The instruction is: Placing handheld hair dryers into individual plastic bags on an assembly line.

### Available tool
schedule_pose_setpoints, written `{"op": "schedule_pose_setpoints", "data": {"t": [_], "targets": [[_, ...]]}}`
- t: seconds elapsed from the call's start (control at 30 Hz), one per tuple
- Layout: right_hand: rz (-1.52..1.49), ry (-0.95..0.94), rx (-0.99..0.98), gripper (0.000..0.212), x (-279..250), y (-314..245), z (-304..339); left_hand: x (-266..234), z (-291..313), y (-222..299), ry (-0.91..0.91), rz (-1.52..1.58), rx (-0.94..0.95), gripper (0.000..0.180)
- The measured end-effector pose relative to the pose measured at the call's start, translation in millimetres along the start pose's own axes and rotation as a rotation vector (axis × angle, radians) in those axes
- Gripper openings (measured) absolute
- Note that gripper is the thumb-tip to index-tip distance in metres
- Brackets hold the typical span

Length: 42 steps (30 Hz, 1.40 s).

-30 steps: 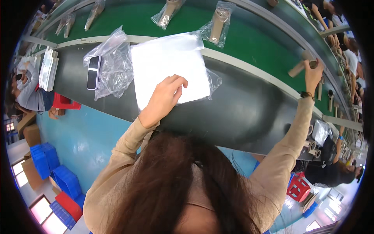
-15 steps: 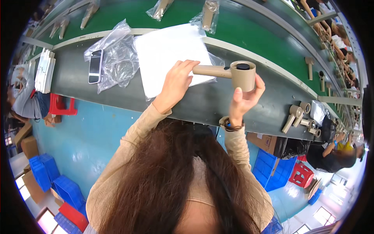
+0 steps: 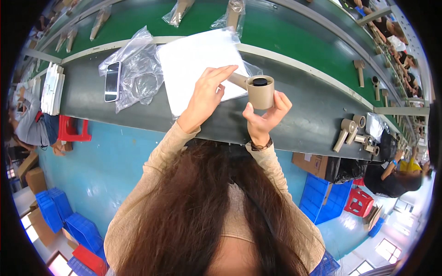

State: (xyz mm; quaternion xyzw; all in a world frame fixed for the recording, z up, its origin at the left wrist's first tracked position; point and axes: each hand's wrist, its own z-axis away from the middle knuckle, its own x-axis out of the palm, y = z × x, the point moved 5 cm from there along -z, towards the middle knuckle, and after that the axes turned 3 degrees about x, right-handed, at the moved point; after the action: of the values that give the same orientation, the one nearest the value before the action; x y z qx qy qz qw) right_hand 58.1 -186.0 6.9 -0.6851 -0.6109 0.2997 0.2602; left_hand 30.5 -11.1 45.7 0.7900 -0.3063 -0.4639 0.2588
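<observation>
A beige hair dryer (image 3: 260, 95) is held above the bench, its round head toward the right with a black disc facing up. My left hand (image 3: 205, 97) is closed at the handle end, its fingers extended along the handle and hiding much of it. My right hand (image 3: 269, 117) grips the head from below and the right, thumb on the near side and fingers on the right side. Beneath and behind my left hand lies a stack of white sheets or bags (image 3: 184, 60). Crumpled clear plastic bags (image 3: 140, 80) lie to its left, with a phone (image 3: 112, 82) on them.
Several beige hair dryers (image 3: 345, 131) rest at the bench's right. Bagged dryers (image 3: 232, 18) lie on the green conveyor (image 3: 294, 50) beyond. A pile of white flat pieces (image 3: 53, 89) stands at the left end. Red stools (image 3: 73, 129) and blue crates (image 3: 83, 230) are on the floor; other people sit along the line.
The hair dryer and my right hand have moved left, toward my left hand. The handle now shows less, more of it behind the left fingers.
</observation>
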Motion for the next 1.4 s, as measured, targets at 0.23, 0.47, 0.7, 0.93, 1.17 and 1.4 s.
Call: {"op": "schedule_pose_setpoints", "data": {"t": [0.23, 0.47, 0.7, 0.93, 1.17, 1.4], "targets": [[0.071, -0.111, -0.028, 0.073, 12, -12, -7, -3, -8, 10, -0.18, 0.563, -0.188, 0.066], [0.281, -0.355, -0.093, 0.065, 29, -38, -43, -19, -19, 3, -0.204, 0.723, -0.202, 0.061], [0.319, -0.643, -0.093, 0.06, 62, -35, -80, -31, -30, 6, -0.063, 0.279, -0.051, 0.059], [0.416, -0.955, -0.12, 0.045, 97, 22, -88, -30, -38, -20, 0.044, 0.123, -0.098, 0.052], [0.195, -1.227, -0.016, 0.023, 95, 63, -77, -32, -38, -56, 0.093, 0.2, -0.21, 0.05], [-0.029, -0.959, 0.188, 0.03, 93, 54, -58, -33, -28, -70, 0.13, 0.056, -0.178, 0.033]]}}
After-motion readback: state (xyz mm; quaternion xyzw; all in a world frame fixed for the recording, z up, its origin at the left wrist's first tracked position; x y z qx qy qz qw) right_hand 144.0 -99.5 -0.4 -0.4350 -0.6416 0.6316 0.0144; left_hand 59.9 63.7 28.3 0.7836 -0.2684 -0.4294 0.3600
